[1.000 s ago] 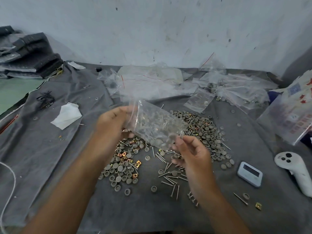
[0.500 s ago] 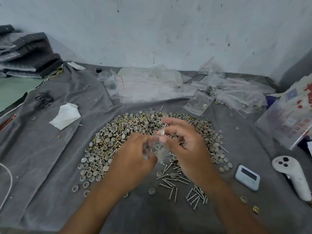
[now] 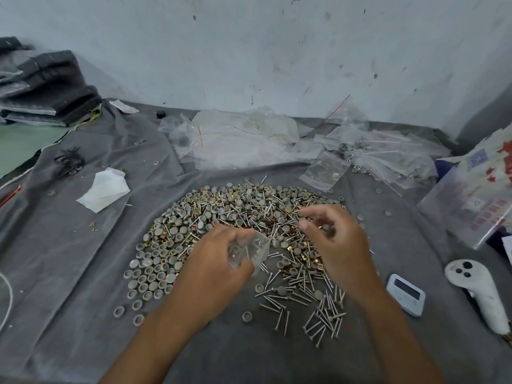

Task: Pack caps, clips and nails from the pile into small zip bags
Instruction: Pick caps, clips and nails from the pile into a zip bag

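A wide pile (image 3: 221, 214) of grey caps, brass clips and steel nails lies on the grey cloth in the middle. Loose nails (image 3: 304, 295) are spread at its near right, and a patch of caps (image 3: 149, 275) sits at its near left. My left hand (image 3: 210, 270) grips a small clear zip bag (image 3: 250, 249) just above the pile's near edge. My right hand (image 3: 338, 245) hovers over the right part of the pile, apart from the bag. Its fingers are loosely curled, with thumb and forefinger parted and nothing visible between them.
Empty clear bags (image 3: 249, 145) are heaped at the back, with filled bags (image 3: 388, 156) to their right. A white controller (image 3: 476, 295) and a small white timer (image 3: 406, 293) lie at the right. A white tissue (image 3: 105, 188) and a black cord (image 3: 69, 162) lie at the left.
A second ago both hands held a large bag of parts above the pile. Then both worked on the small bag. Now my right hand has let go and moved right over the pile.
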